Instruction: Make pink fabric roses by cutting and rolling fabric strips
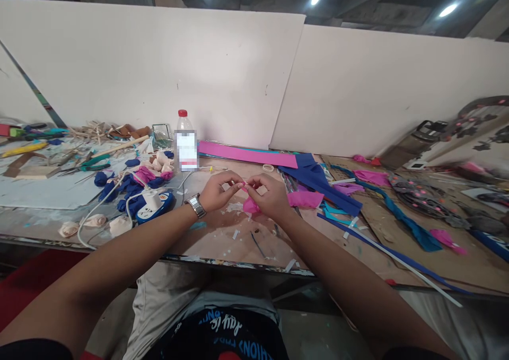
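L hand point(217, 191) & R hand point(271, 193) meet over the bench point(220, 240), thumb and fingers of each pinched on a pink strip point(251, 206), part of which hangs just below the fingertips. More pink material point(305, 199) lies right of the R hand; can't tell if it's the same pc. Metal watch point(195, 206) on the L wrist. Just behind the hands, a pale ring point(268, 168); past that, a long pink sheet point(246, 153) near the wall point(222, 73), w/ a red-capped bottle point(186, 150) upright by its L end. Dark blue strips point(328, 185) to the R. Over L, a white plug point(151, 199) on a blue socket block point(164, 207), bunched blue pcs. point(107, 191) alongside. Far R, a teal strip point(397, 216) on brown board point(369, 217).
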Demonstrator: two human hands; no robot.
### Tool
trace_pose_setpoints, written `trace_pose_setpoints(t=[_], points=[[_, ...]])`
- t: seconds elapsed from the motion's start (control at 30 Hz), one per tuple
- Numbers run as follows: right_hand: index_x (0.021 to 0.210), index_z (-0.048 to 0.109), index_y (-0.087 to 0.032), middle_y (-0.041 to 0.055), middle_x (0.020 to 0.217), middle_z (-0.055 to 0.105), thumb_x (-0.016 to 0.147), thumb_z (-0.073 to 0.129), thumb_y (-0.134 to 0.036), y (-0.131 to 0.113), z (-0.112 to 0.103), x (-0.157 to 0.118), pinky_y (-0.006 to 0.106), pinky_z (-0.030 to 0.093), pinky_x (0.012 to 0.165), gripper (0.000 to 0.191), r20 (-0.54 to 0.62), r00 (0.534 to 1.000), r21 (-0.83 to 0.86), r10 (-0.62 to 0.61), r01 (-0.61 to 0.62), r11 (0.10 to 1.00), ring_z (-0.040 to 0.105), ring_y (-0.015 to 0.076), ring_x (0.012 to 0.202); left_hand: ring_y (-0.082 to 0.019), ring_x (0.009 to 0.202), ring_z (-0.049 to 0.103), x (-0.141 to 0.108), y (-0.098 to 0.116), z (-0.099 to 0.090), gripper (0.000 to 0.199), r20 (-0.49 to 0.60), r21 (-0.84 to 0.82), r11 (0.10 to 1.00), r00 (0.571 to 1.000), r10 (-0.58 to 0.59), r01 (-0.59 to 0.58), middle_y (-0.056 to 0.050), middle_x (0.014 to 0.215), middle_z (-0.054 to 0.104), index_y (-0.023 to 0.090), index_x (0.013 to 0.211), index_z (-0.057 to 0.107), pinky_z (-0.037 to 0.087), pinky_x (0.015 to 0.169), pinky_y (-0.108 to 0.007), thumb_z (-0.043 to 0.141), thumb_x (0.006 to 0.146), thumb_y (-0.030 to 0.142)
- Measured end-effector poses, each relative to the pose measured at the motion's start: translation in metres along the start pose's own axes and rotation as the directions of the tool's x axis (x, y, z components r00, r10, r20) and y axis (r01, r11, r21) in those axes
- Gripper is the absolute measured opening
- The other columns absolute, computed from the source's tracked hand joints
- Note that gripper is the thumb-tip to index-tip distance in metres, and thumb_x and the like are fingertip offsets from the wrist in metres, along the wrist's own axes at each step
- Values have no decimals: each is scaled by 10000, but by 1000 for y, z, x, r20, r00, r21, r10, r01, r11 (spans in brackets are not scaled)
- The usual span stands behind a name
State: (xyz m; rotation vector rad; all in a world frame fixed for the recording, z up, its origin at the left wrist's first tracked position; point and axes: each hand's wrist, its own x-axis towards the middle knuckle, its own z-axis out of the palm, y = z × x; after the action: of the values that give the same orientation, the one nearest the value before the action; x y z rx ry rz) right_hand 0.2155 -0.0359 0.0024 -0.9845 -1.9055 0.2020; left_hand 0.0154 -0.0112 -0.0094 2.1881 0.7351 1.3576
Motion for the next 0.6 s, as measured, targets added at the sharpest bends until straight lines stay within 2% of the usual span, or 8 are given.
trace_pose_setpoints(t=[0.17, 0.4, 0.6], points=[[920, 725, -248, 45, 879, 738, 918, 689, -356, 5, 0, 0, 361, 491, 774, 114, 7, 1000, -17, -15, 15, 1000, 659, 221, 817, -196, 860, 647, -1, 0, 0, 290, 13, 16, 1000, 1000, 1, -1, -88, 921, 740, 197, 934, 740, 494, 801, -327, 579, 973, 436], [918, 728, -246, 46, 873, 729, 919, 698, -392, 7, 1, 0, 365, 493, 775, 149, 1, 1000, 3, -8, 8, 1000, 642, 221, 813, -219, 922, 674, -1, 0, 1, 282, 40, -15, 999, 998, -39, 40, -101, 1026, 769, 214, 1027, 777, 511, 857, -358, 605, 961, 427], [881, 736, -242, 52, 870, 728, 908, 711, -418, 2, 0, 2, 369, 497, 785, 179, 13, 1000, 35, -5, 5, 999, 645, 226, 837, -197, 872, 661, 0, -2, 4, 317, 25, -108, 986, 992, -121, 123, -80, 937, 752, 190, 943, 752, 501, 803, -315, 608, 951, 473]])
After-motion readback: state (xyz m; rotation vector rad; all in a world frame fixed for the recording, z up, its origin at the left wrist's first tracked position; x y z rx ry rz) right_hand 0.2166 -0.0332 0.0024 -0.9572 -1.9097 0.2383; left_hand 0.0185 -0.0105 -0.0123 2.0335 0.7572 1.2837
